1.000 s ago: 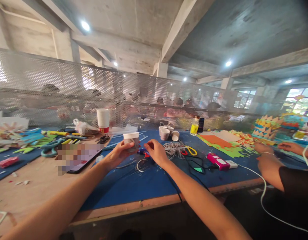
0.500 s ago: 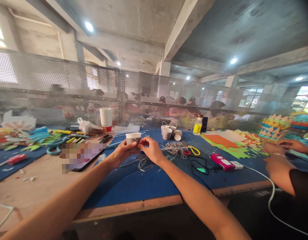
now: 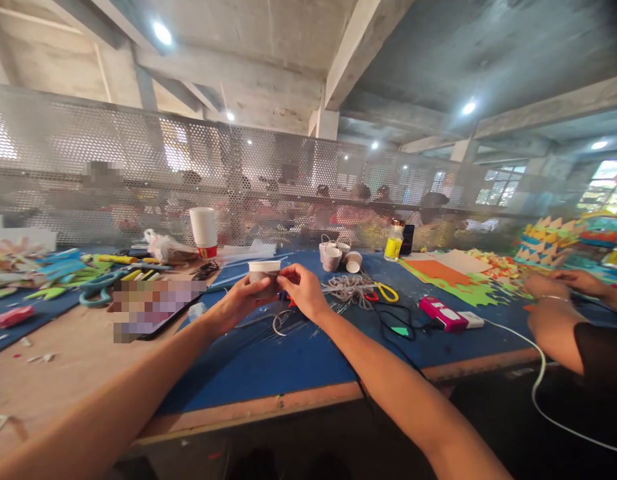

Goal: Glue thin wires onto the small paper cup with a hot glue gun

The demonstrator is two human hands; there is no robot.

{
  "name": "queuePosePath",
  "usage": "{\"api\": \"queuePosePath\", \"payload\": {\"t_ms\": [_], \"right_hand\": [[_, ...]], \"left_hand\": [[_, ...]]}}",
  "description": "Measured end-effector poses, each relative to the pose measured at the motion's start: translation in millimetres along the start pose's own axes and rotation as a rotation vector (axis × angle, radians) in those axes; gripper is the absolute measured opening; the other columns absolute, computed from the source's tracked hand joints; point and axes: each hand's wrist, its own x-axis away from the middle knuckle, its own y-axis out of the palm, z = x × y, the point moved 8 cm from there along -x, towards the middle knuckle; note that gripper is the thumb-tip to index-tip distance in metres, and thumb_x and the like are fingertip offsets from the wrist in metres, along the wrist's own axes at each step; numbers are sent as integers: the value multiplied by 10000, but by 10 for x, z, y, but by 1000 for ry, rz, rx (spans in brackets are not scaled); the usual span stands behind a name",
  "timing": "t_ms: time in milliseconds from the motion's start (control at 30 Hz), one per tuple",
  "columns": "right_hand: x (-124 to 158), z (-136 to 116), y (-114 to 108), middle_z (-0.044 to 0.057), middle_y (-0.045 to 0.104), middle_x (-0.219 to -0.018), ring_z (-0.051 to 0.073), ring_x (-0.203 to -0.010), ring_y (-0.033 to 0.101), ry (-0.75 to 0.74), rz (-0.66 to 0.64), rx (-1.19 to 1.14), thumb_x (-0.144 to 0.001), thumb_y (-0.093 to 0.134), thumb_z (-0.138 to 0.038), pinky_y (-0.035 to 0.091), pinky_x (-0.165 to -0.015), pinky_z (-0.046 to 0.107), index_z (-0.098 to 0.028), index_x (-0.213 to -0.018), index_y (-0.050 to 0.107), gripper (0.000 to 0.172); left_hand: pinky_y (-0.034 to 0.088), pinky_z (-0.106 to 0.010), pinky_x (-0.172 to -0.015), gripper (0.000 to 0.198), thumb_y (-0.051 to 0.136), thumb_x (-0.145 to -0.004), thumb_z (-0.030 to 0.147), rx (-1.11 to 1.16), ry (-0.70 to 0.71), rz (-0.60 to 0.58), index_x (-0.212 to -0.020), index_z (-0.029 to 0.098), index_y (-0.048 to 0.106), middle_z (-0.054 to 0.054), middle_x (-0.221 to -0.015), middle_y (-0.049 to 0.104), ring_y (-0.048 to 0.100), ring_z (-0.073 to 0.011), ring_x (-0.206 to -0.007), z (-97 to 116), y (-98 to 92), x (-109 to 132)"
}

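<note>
A small white paper cup (image 3: pixel 263 275) wrapped with grey cord is held upright just above the blue mat (image 3: pixel 298 360). My left hand (image 3: pixel 237 301) is closed round the cup's left side. My right hand (image 3: pixel 303 289) pinches the cup's right rim and wall with its fingertips. A loose loop of grey cord (image 3: pixel 278 325) lies on the mat just under my hands. Several finished small cups (image 3: pixel 335 256) stand farther back, beside a tangle of cord (image 3: pixel 349 289) and yellow-handled scissors (image 3: pixel 385 291).
A phone (image 3: pixel 155 308) lies left of my hands, with a tall white cup stack (image 3: pixel 203 232) behind it. A pink glue gun (image 3: pixel 441 314), a yellow bottle (image 3: pixel 393 244) and coloured paper (image 3: pixel 445 283) lie to the right. Another person's hands (image 3: pixel 551 303) work at the right edge. A mesh screen (image 3: pixel 268 193) closes the back.
My right hand left the mat and came up to pinch the cup's right side. The left hand kept its hold on the cup and shifted slightly.
</note>
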Motion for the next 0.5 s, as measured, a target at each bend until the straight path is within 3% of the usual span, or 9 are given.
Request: {"api": "queuePosePath", "payload": {"t_ms": [233,500], "right_hand": [[-11,18,-39,-2,710,-802,173,-749,695,-30,58,-38,-882,662,-405,548,-766,298,-224,-867,623,186],[-2,17,-71,0,705,-781,188,-755,709,-30,88,-82,-888,643,-419,559,-779,319,-230,-881,589,196]], "left_hand": [[497,-456,-1015,427,776,-826,355,-14,8,-7,-1203,160,729,-161,-1232,742,680,-308,-1132,6,2,-4],[507,-424,-996,438,760,-841,342,-1,-13,-11,-1233,153,710,-167,-1229,745,693,-294,-1114,-10,13,2]]}}
